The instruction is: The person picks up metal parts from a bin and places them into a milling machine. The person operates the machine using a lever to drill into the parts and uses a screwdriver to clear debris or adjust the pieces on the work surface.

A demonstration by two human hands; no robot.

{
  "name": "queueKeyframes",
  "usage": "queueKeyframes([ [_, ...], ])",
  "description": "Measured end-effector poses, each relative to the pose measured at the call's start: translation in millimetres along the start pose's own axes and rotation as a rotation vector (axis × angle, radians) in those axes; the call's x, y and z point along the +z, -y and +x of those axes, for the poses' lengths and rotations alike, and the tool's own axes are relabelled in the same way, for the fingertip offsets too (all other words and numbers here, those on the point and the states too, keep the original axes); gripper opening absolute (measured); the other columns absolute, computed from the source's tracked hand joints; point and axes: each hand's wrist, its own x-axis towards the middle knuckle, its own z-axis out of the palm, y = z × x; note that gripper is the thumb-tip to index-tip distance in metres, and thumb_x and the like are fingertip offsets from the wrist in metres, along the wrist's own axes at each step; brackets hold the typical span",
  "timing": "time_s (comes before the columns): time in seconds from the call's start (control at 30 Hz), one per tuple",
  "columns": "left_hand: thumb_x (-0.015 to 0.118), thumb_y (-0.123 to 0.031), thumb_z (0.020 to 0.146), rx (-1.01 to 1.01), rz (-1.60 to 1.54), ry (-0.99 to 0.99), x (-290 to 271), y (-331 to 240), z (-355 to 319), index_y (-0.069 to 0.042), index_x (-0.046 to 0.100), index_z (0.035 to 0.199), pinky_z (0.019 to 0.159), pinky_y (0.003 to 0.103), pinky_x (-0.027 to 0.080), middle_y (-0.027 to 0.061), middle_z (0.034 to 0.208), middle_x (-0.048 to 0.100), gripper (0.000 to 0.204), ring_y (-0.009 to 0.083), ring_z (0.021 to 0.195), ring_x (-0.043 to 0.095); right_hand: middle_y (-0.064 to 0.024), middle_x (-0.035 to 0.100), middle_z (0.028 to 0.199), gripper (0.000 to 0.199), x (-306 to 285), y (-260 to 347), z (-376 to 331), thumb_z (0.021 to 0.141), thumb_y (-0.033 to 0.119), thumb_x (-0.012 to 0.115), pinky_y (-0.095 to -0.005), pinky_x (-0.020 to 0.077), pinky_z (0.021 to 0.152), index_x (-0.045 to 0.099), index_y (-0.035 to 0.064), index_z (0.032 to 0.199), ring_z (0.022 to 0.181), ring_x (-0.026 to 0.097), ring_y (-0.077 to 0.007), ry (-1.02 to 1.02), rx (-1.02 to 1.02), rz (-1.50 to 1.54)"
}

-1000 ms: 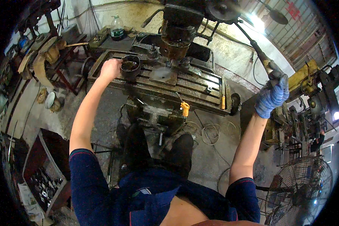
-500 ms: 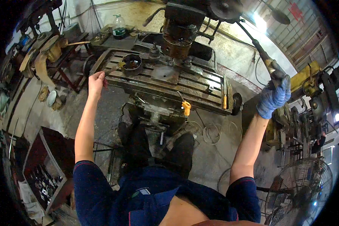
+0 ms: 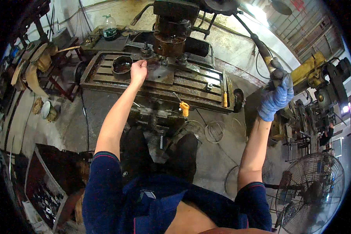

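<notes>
My bare left hand (image 3: 139, 71) is closed, raised above the slotted machine table (image 3: 101, 78), just right of a dark round bowl (image 3: 122, 65). It holds a small brush, which is mostly hidden or blurred here. Beyond it hangs the drilling machine's spindle head (image 3: 169, 43), over a flat metal plate (image 3: 160, 75) on the table. My right hand (image 3: 277, 95), in a blue-grey glove, wraps round the grip of the machine's long feed lever (image 3: 264, 50) at the upper right.
A yellow-handled tool (image 3: 184, 108) hangs at the table's front edge, with another yellow handle (image 3: 225, 99) at its right end. A large fan (image 3: 310, 193) stands at the lower right. At the lower left is an open box (image 3: 46, 195) of metal pieces. A plastic bottle (image 3: 109, 29) stands behind.
My left hand has moved right with the brush, away from the bowl toward the plate under the spindle. My right hand stays on the lever. The whole view has shifted slightly.
</notes>
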Motion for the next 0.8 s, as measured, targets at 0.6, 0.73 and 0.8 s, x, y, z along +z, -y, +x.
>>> queueKeyframes([
  [0.6, 0.049, -0.014, 0.088, -0.032, -0.045, 0.124, 3.0, -1.0, -16.7, 0.004, 0.059, 0.103, 0.042, 0.027, 0.041, 0.0058, 0.056, 0.054, 0.025, 0.013, 0.042, 0.05, -0.014, 0.06, 0.078, 0.038, -3.7, -10.5, -30.5, 0.081, 0.034, 0.056, -0.0362, 0.0386, 0.082, 0.056, -0.001, 0.068, 0.084, 0.055, -0.0225, -0.037, 0.058, -0.007],
  [0.73, 0.049, -0.014, 0.089, -0.039, -0.091, 0.15, -19.1, -9.9, -23.5, 0.004, 0.058, 0.104, 0.04, 0.025, 0.041, 0.0041, 0.057, 0.053, 0.026, 0.0108, 0.043, 0.048, -0.0119, 0.058, 0.076, 0.037, -2.9, -10.6, -38.1, 0.081, 0.035, 0.056, -0.0352, 0.0388, 0.08, 0.056, -0.0001, 0.068, 0.085, 0.054, -0.023, -0.101, 0.148, -0.013],
  [0.8, 0.049, -0.015, 0.089, -0.036, -0.103, 0.141, -31.5, -15.0, -28.7, 0.004, 0.058, 0.104, 0.04, 0.025, 0.042, 0.0035, 0.058, 0.053, 0.026, 0.0097, 0.044, 0.048, -0.0118, 0.059, 0.078, 0.036, -3.1, -13.3, -41.4, 0.082, 0.033, 0.056, -0.0386, 0.037, 0.085, 0.057, 0.0, 0.069, 0.084, 0.054, -0.0231, -0.092, 0.137, 0.013],
])
